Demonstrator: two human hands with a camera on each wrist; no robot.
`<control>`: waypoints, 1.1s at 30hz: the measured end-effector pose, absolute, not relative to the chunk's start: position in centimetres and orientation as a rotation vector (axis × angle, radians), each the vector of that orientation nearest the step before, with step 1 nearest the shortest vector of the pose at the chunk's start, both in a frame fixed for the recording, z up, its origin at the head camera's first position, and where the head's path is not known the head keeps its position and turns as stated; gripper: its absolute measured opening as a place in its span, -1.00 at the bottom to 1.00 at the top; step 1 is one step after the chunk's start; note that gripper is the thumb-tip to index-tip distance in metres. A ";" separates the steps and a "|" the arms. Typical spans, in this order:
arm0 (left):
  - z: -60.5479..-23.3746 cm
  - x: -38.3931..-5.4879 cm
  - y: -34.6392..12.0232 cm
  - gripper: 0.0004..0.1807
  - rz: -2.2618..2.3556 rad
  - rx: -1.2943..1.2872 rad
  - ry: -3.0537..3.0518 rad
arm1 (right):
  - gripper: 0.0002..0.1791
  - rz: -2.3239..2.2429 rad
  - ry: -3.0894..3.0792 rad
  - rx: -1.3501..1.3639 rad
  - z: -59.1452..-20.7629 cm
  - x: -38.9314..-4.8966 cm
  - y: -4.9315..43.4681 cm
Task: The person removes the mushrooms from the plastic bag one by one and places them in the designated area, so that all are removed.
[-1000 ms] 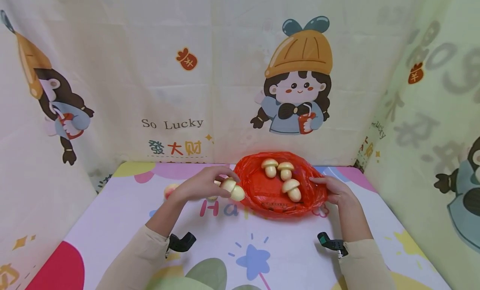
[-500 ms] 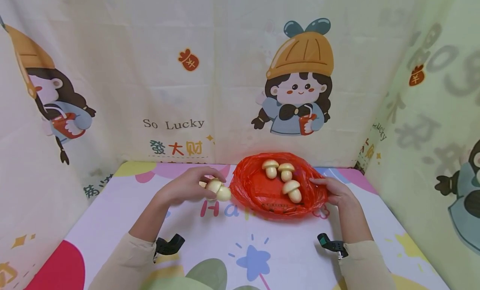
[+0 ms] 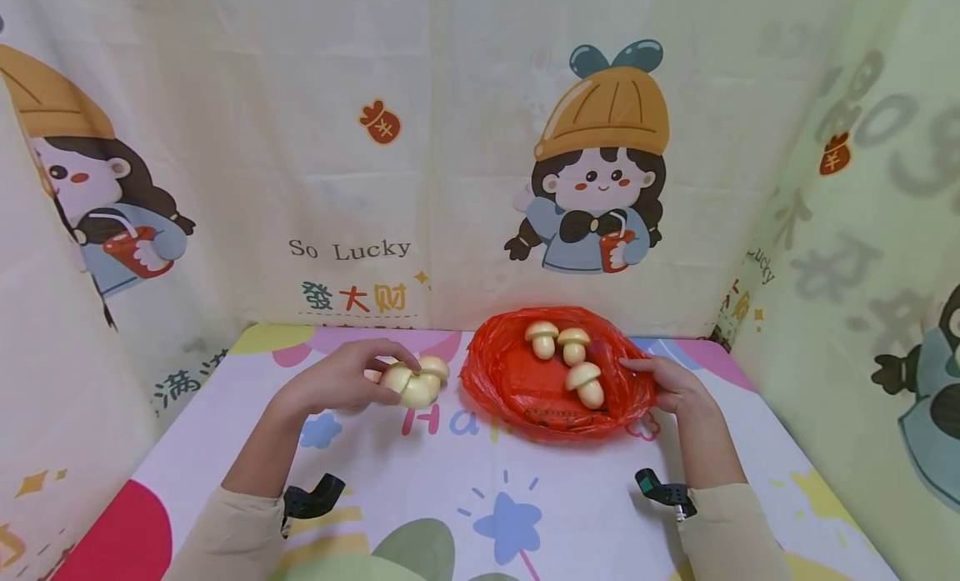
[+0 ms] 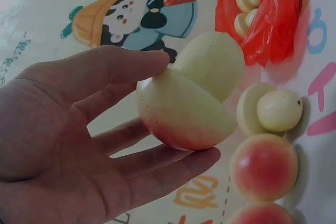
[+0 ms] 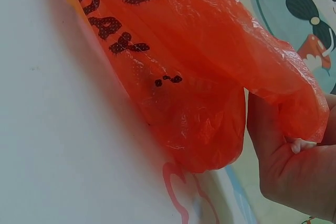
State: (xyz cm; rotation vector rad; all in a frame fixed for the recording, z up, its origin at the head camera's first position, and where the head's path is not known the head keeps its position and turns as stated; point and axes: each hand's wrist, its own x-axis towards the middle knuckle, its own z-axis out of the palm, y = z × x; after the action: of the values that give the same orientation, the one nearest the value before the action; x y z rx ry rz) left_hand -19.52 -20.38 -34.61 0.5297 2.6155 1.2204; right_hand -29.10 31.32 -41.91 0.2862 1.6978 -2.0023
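My left hand (image 3: 336,379) pinches a cream toy mushroom (image 4: 181,111) between thumb and fingers, above the table and left of the bag. A pink-red blush marks the underside of its cap in the left wrist view. Below the hand lie another cream mushroom (image 4: 280,109) and a red-topped round piece (image 4: 264,167), with a second red-topped piece partly cut off. My right hand (image 3: 666,384) grips the right rim of an open red plastic bag (image 3: 486,381). Inside that bag lie three mushrooms (image 3: 585,384). The bag's film covers some right fingertips in the right wrist view.
A printed cloth (image 3: 450,489) covers the table. Cartoon-printed fabric walls (image 3: 465,147) close off the back and both sides. The bag stands near the back wall. A black wrist camera (image 3: 313,498) sits on the left forearm, another (image 3: 664,491) on the right.
My left hand has moved left, away from the bag's left rim, still holding the mushroom. My right hand keeps its grip on the bag, and the three mushrooms inside stay put.
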 end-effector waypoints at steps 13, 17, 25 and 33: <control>-34.8 -18.7 -23.6 -0.62 1.261 0.472 2.617 | -0.57 -1.990 1.708 0.257 -42.0 -29.0 31.4; -35.0 -18.4 -24.2 -0.61 1.225 0.516 2.658 | -0.57 -1.989 1.716 0.254 -42.0 -29.1 31.3; -35.3 -18.1 -24.8 -0.58 1.177 0.481 2.697 | -0.61 -1.990 1.688 0.221 -41.9 -29.1 31.4; -35.4 -17.9 -25.8 -0.58 1.169 0.442 2.723 | -0.58 -1.999 1.690 0.199 -42.1 -29.1 31.5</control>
State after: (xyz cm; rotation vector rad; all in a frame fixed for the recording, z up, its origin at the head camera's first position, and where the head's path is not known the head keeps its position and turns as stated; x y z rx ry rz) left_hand -17.93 -25.82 -35.36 0.4421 2.7228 1.1694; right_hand -29.14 31.46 -42.08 0.1985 1.6899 -1.9990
